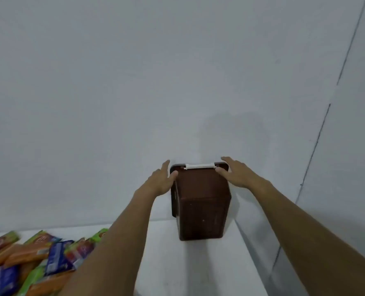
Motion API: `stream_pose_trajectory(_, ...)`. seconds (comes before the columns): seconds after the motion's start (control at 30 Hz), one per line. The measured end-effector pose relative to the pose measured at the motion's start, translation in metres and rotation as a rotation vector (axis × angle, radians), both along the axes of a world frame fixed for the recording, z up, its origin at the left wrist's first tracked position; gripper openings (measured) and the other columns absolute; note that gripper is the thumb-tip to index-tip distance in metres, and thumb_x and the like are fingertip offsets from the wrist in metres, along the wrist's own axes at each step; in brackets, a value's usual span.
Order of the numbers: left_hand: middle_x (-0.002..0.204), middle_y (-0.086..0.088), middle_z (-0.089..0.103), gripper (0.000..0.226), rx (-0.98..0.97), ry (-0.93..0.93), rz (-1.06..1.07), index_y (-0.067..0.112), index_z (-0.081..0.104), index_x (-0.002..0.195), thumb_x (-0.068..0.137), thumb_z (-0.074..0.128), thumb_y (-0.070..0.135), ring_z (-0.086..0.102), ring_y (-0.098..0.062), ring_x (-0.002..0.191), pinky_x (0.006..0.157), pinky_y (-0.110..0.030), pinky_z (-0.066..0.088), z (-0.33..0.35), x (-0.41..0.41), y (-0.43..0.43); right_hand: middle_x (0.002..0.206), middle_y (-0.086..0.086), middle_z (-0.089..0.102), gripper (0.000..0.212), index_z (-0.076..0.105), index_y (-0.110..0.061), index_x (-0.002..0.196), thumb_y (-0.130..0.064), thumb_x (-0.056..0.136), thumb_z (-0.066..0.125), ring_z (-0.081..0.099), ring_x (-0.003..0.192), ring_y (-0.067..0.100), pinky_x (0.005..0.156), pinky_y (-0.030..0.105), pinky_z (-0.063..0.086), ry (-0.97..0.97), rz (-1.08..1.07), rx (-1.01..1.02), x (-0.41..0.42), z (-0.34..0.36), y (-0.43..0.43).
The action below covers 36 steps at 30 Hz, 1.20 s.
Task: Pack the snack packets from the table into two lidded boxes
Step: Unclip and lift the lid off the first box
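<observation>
Both hands, left hand (161,182) and right hand (238,175), fingers spread, flank the brown box (200,201), likely positioning it; next, opening its lid.

Bare desk (198,263) lies open between the snack packets (38,257) (heaped left) and the brown box (200,201) against the wall (177,82).

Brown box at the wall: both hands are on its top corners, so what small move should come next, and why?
Probably draw the brown box toward the snack packets. The left hand and right hand flank its closed, white-latched lid, and the packets lie far left.
</observation>
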State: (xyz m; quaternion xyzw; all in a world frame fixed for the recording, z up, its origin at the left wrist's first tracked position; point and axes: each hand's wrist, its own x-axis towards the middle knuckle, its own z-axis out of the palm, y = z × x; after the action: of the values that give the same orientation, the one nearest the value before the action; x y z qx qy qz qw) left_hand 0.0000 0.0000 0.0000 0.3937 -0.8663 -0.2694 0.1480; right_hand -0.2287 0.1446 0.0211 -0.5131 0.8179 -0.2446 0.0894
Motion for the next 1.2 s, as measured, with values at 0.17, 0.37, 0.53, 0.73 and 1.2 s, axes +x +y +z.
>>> stream_pose_trajectory(0.17, 0.153, -0.017, 0.034, 0.067, 0.125, 0.045, 0.061, 0.029, -0.001, 0.154, 0.1, 0.035, 0.047, 0.036, -0.035, 0.138, 0.113, -0.044, 0.029, -0.014, -0.031, 0.001, 0.157, 0.005, 0.031, 0.066, 0.024, -0.021, 0.152, -0.05, 0.097, 0.046, 0.032, 0.142, 0.025, 0.113, 0.036, 0.027, -0.135, 0.042, -0.056, -0.024, -0.021, -0.012)
stream_pose_trajectory(0.37, 0.141, -0.017, 0.048, 0.059, 0.128, 0.148, 0.131, 0.021, 0.016, 0.149, 0.1, 0.038, 0.046, 0.049, -0.034, 0.125, 0.1, -0.04, 0.04, -0.015, -0.052, 0.006, 0.139, 0.011, 0.05, 0.055, 0.043, -0.022, 0.141, -0.047, 0.093, 0.053, 0.049, 0.126, 0.026, 0.104, 0.032, 0.038, -0.173, 0.017, -0.158, -0.033, -0.038, -0.028)
stream_pose_trajectory(0.53, 0.137, -0.012, 0.051, 0.06, 0.082, 0.198, 0.17, 0.029, 0.022, 0.144, 0.095, 0.037, 0.059, 0.048, -0.032, 0.124, 0.101, -0.042, 0.04, -0.018, -0.046, 0.026, 0.113, 0.004, 0.062, 0.029, 0.06, -0.026, 0.118, -0.042, 0.094, 0.055, 0.053, 0.105, 0.014, 0.086, 0.024, 0.04, -0.098, 0.058, -0.306, -0.023, -0.046, -0.009)
stream_pose_trajectory(0.73, 0.152, -0.014, 0.024, 0.064, -0.037, 0.154, 0.314, 0.039, 0.02, 0.147, 0.091, 0.037, 0.065, 0.035, -0.035, 0.133, 0.104, -0.049, 0.034, -0.023, -0.024, 0.093, 0.107, -0.008, 0.066, 0.027, 0.065, -0.031, 0.118, -0.041, 0.097, 0.051, 0.058, 0.101, 0.008, 0.09, 0.027, 0.047, -0.082, 0.132, -0.356, 0.023, -0.044, 0.044)
stream_pose_trajectory(1.2, 0.125, -0.007, 0.062, 0.06, 0.136, 0.493, 0.39, 0.019, 0.039, 0.141, 0.092, 0.053, 0.049, 0.057, -0.026, 0.115, 0.084, -0.03, 0.04, -0.065, 0.083, 0.202, 0.112, -0.014, 0.068, 0.052, 0.062, -0.037, 0.125, -0.064, 0.093, 0.031, 0.059, 0.105, 0.006, 0.09, 0.035, 0.051, 0.029, 0.2, -0.21, 0.171, -0.098, 0.127)
